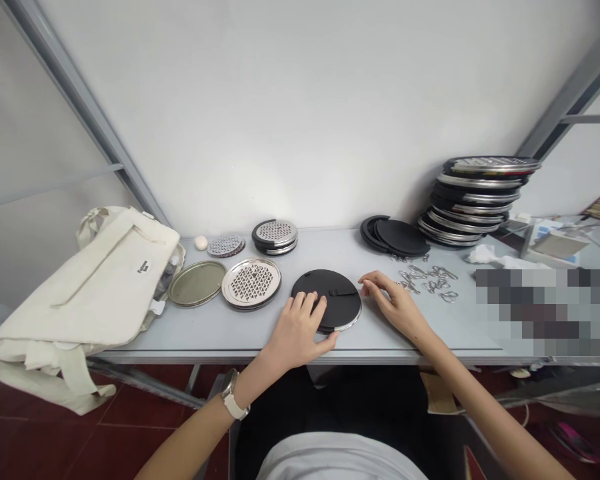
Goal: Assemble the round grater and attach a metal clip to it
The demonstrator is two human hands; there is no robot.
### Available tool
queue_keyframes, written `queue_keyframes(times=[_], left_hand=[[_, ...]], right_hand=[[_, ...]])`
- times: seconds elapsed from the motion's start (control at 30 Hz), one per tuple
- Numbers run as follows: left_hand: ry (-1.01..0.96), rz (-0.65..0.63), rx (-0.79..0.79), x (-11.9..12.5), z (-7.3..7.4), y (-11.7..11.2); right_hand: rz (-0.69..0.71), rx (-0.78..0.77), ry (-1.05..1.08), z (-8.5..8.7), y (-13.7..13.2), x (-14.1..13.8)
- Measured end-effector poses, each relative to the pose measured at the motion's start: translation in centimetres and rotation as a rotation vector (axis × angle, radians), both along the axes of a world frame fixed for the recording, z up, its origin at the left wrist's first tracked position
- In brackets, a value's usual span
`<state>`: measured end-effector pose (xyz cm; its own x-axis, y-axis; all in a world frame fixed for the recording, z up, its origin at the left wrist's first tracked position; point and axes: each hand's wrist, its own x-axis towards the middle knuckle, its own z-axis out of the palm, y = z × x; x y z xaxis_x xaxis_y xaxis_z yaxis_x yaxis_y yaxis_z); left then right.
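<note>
A round black disc with a slotted tab on top and a silver metal rim at its lower right lies flat on the table in front of me. My left hand holds it down, fingers spread over its near left part and thumb at the near edge. Just beyond its right edge, my right hand has thumb and forefinger pinched together; whatever is between them is too small to make out. Beside that hand lie several small metal clips or rings in a loose heap.
Left of the disc lie a grater plate, an olive-coloured round plate and a cream bag. Behind stand stacked round graters, perforated discs, black round parts and a tall leaning stack at right.
</note>
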<state>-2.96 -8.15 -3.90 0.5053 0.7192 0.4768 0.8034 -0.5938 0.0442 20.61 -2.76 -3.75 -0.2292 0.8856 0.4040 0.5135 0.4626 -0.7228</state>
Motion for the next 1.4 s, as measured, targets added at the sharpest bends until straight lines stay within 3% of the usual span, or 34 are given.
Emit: queue_keyframes(times=[0.33,0.7,1.4], left_hand=[[0.009,0.010,-0.007,0.01,-0.09,0.05],[0.007,0.010,-0.007,-0.04,-0.16,0.04],[-0.003,0.002,0.007,-0.05,-0.17,0.04]], right_hand=[[0.058,-0.082,0.101,-0.94,0.42,0.10],[0.080,-0.094,0.004,-0.64,0.21,-0.06],[0.079,0.009,-0.054,-0.35,0.35,0.04]])
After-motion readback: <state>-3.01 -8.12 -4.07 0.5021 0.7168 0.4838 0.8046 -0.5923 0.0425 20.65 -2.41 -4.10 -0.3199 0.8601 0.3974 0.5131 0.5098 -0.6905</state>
